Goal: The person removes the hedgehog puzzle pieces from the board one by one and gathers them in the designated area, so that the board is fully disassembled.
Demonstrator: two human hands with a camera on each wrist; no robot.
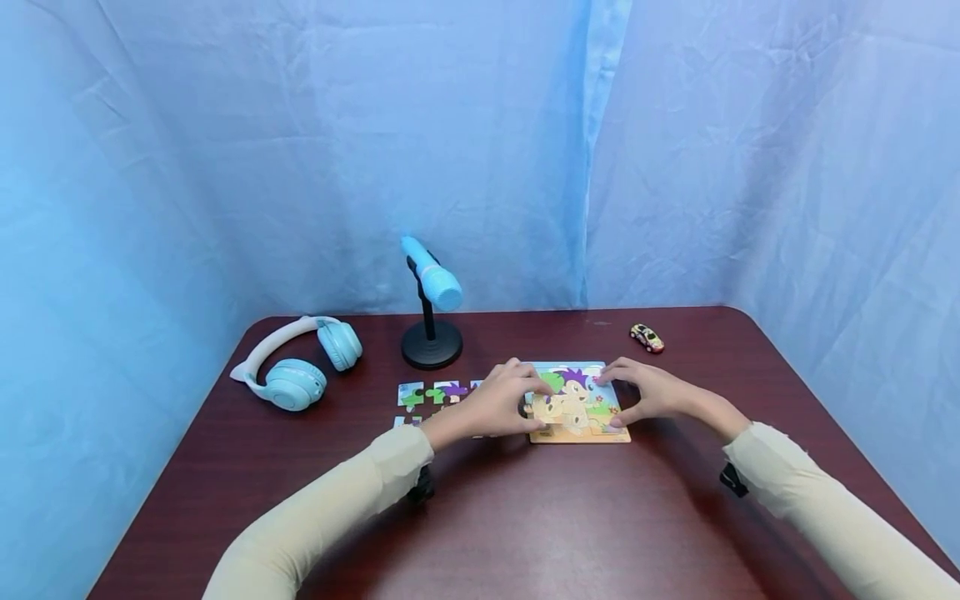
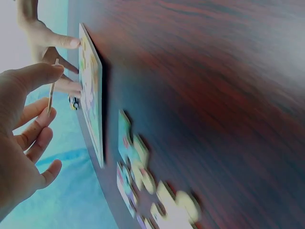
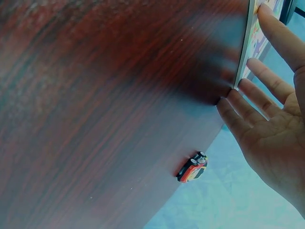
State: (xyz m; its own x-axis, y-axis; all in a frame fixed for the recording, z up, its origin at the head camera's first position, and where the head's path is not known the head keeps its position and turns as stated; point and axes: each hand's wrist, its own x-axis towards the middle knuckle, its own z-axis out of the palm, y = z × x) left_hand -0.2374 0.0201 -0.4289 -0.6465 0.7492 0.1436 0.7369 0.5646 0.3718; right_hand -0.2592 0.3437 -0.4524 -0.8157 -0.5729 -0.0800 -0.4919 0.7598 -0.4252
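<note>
A puzzle board (image 1: 581, 436) with a cartoon picture and a purple-haired figure lies on the table. My left hand (image 1: 497, 404) is over its left side, pinching a thin puzzle piece (image 2: 51, 95) between thumb and fingertips; the left wrist view shows this piece edge-on, held apart from the board. At the board's right side is my right hand (image 1: 654, 392), its fingers spread and fairly straight, fingertips touching the board's surface and edge. Several loose puzzle pieces (image 1: 410, 393) lie left of the board, partly hidden behind my left hand and forearm.
A blue microphone (image 1: 435, 275) on a black stand (image 1: 432, 346) rises behind the loose pieces. Light-blue headphones (image 1: 296, 385) lie at the table's left. Toward the back right sits a small toy car (image 1: 647, 337). Blue curtains (image 1: 450, 150) hang around the dark red table (image 1: 525, 525).
</note>
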